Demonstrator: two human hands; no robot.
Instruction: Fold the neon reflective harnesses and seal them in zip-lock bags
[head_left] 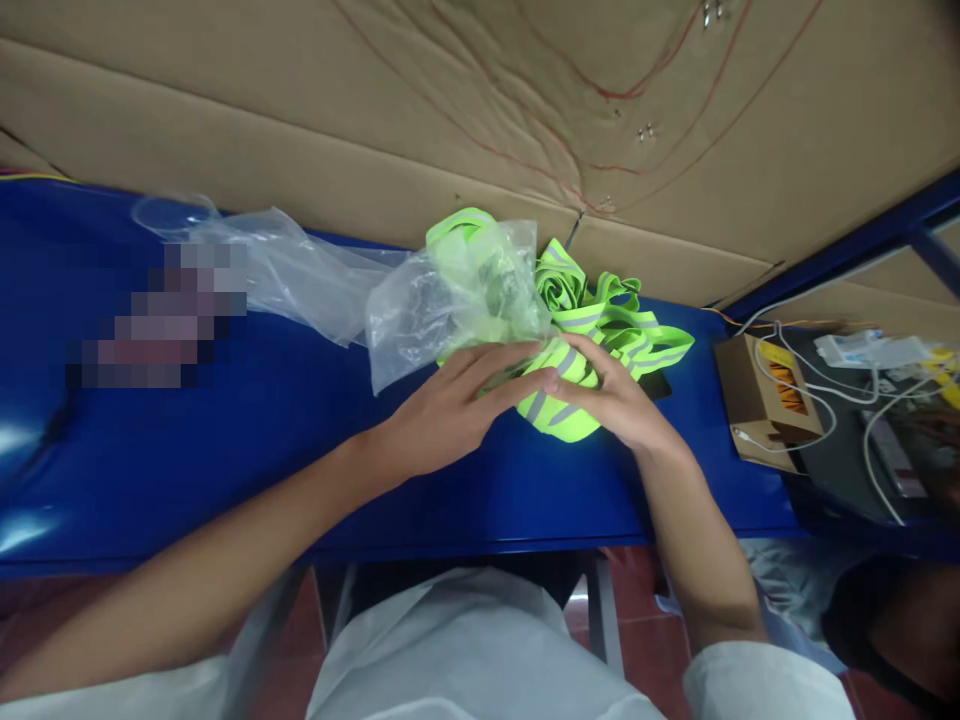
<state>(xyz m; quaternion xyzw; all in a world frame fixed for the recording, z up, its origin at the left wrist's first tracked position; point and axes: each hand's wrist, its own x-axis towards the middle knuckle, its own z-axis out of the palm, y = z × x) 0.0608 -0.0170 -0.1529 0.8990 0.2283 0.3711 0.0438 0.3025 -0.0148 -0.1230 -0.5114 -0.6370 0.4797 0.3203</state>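
Note:
Both hands meet over a bundle of fluorescent yellow-green reflective straps [564, 418] with grey stripes. My right hand [626, 400] wraps its fingers and thumb round the bundle's right side. From the left, my left hand [442, 415] curls against the same bundle, its thumb near the right one; its fingertips are partly hidden among straps and plastic. A clear plastic bag [412, 310] lies just beyond the left fingers, with more green strap showing through it. Rolled and loose reflective straps [559, 285] sit behind my right hand.
Another clear plastic bag [300, 275] lies left on the blue table [247, 440], beside a blurred-out patch. A cardboard panel [300, 120] with red wires stands behind. At right are an open cardboard box [750, 400], white cables and a person's head [870, 610].

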